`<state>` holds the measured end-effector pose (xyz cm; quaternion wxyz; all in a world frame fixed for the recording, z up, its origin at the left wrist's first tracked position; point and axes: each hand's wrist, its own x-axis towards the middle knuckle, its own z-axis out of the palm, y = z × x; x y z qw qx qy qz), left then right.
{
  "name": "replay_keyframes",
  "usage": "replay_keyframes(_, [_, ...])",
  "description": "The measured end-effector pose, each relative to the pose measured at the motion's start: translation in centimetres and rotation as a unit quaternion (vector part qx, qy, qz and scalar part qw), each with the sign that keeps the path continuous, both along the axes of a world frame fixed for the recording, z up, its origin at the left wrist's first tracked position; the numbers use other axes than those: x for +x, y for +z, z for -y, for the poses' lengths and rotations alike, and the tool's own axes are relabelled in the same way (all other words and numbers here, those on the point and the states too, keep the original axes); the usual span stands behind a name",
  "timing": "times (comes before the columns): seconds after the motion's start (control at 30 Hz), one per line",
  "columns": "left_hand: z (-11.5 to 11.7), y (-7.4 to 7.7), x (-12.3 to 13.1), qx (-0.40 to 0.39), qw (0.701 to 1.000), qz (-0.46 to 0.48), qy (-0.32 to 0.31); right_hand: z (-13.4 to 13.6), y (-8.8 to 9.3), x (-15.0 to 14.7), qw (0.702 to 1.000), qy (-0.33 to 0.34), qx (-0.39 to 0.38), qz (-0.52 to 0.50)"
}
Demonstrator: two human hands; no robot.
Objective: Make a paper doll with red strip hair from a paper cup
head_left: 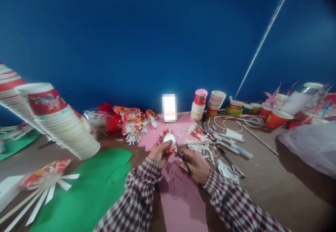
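Observation:
Above the pink paper, my left hand is closed on a small round paper-cup cutout with a white middle and a curled red-and-white rim. My right hand grips a slim, dark-handled tool, its narrow end slanting up beside the cutout's right edge. Whether this is a pair of scissors or a knife is hard to make out. Paper scraps lie just past my right hand. Behind the cutout stand several paper figures with red and orange curled rims.
Stacked paper cups lean at the left over green paper. Two more cup stacks, one pink-topped, stand by the blue wall. Pens and a plastic bag lie to the right. A fringed cup cutout rests front left.

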<state>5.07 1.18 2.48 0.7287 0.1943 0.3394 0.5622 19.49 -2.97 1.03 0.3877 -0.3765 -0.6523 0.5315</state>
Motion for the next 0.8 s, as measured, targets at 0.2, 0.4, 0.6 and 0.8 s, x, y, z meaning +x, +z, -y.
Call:
replay_keyframes(0.2, [0.22, 0.03, 0.25, 0.037, 0.999, 0.017, -0.016, -0.03, -0.11, -0.01, 1.0, -0.003, -0.01, -0.009])
replay_keyframes(0.4, [0.26, 0.04, 0.44, 0.019, 1.0, -0.005, 0.0, -0.09, -0.23, 0.08, 1.0, 0.006, -0.012, -0.005])
replay_keyframes(0.6, [0.38, 0.24, 0.49, 0.041, 0.999, -0.021, -0.003, -0.12, -0.16, 0.05, 1.0, 0.013, -0.011, -0.02])
replay_keyframes(0.8, [0.32, -0.25, 0.7, 0.013, 1.0, -0.012, -0.016, -0.2, -0.21, -0.03, 1.0, -0.001, 0.011, -0.005])
